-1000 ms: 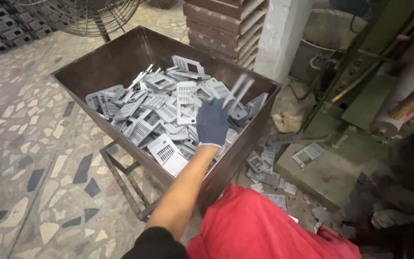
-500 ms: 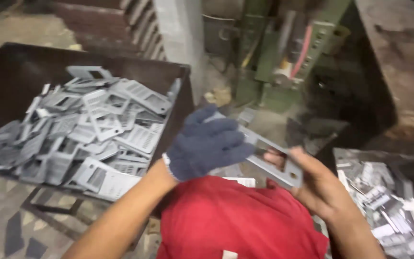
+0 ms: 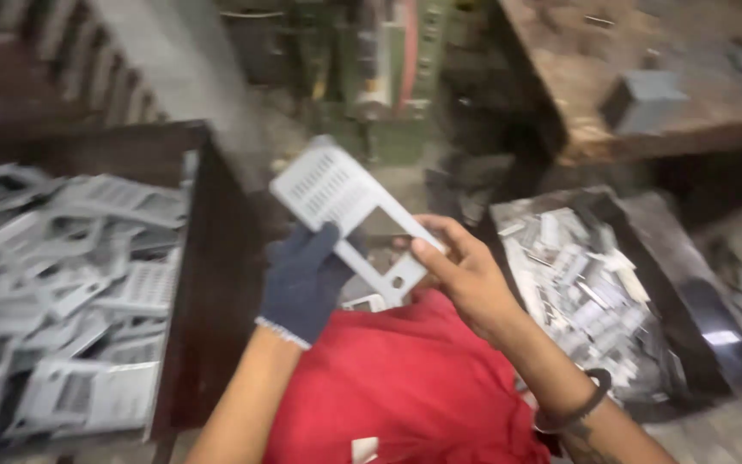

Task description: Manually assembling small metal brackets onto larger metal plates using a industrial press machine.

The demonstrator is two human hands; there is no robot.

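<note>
Grey sheet-metal plate (image 3: pixel 349 210), flat, with a panel of fine slots at its upper end, a rectangular cut-out in the middle and a small round hole near its lower end. Held tilted, slotted end up and to the left, above the red garment (image 3: pixel 405 387) on the person's lap.

Left hand (image 3: pixel 307 279), in a dark blue knit glove with a pale cuff: fingers closed around the plate's lower left edge, thumb side hidden behind the metal.

Right hand (image 3: pixel 465 275), bare, dark band at the wrist: thumb pressed on the plate's lower end, fingers curled under it, pinching the same piece.

Left of the plate: dark steel bin (image 3: pixel 216 258), its wall just beside the gloved hand, filled with a heap of like grey stamped plates (image 3: pixel 70 283), lying at all angles.

Right of the plate: lower dark tray (image 3: pixel 689 283) holding smaller grey metal pieces (image 3: pixel 586 292), loosely piled.

Beyond the plate: green machine (image 3: pixel 380 77), blurred. To the upper right of the plate: rusty brown workbench (image 3: pixel 646 51) with a grey block (image 3: pixel 641 101) on it.
</note>
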